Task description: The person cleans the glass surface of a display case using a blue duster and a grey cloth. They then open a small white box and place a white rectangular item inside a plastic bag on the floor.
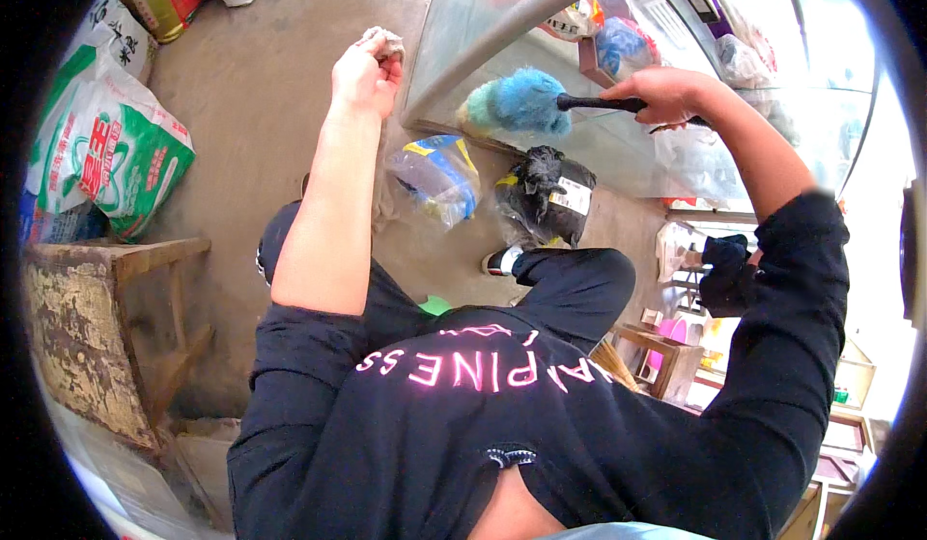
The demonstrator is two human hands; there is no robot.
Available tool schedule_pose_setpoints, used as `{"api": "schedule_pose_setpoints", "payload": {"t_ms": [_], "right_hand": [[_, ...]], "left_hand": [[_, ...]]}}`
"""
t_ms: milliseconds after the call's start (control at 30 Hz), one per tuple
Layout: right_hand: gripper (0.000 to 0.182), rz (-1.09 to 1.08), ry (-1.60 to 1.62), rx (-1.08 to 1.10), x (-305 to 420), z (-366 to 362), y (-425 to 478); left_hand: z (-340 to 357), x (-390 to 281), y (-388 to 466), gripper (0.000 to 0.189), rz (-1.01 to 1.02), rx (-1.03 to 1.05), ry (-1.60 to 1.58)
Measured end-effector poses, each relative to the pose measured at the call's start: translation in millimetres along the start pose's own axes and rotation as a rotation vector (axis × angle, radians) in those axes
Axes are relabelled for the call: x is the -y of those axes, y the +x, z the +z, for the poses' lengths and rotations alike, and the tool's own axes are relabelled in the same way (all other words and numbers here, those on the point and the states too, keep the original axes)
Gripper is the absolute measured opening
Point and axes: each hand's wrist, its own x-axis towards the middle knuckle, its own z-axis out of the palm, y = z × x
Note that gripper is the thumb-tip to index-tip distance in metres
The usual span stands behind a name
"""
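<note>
My left hand [366, 80] is raised over the concrete floor, its fingers closed around a crumpled grey-white rag [385, 42]. My right hand [670, 97] grips the black handle [597, 103] of a fluffy duster. The duster's blue-to-green head [525, 102] is at the glass panel of a display case [449, 40]; whether it touches the glass, I cannot tell. Below the case, a clear plastic bag with blue and yellow print [438, 178] lies on the floor. Beside it sits a knotted black plastic bag [547, 196] bearing a white label.
Several printed sacks [127, 149] stand at the left, near a worn wooden stool [83, 323]. Bagged goods [626, 44] fill part of the glass case, and a metal tube [521, 26] crosses its front. A broom [612, 366] and a wooden stand [673, 373] are at the right.
</note>
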Motion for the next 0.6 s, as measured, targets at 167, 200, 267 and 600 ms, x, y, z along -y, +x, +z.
{"api": "schedule_pose_setpoints", "payload": {"t_ms": [167, 200, 267, 600], "right_hand": [[0.059, 0.071, 0.102, -0.162, 1.9, 19.4, -28.9], [0.059, 0.03, 0.046, -0.24, -8.9, 33.9, -33.1], [0.057, 0.005, -0.103, -0.37, -12.9, 53.6, -39.4], [0.04, 0.318, -0.287, -0.422, 9.3, 106.5, -55.2]], "left_hand": [[-7.3, -1.8, -1.1, 0.006, 0.012, -0.04, 0.01], [-5.9, -0.9, -1.9, 0.006, 0.012, -0.043, 0.01], [-5.9, 0.0, -2.5, 0.006, 0.008, -0.033, 0.017], [-6.6, 1.9, -0.5, 0.013, 0.005, -0.046, 0.035]]}}
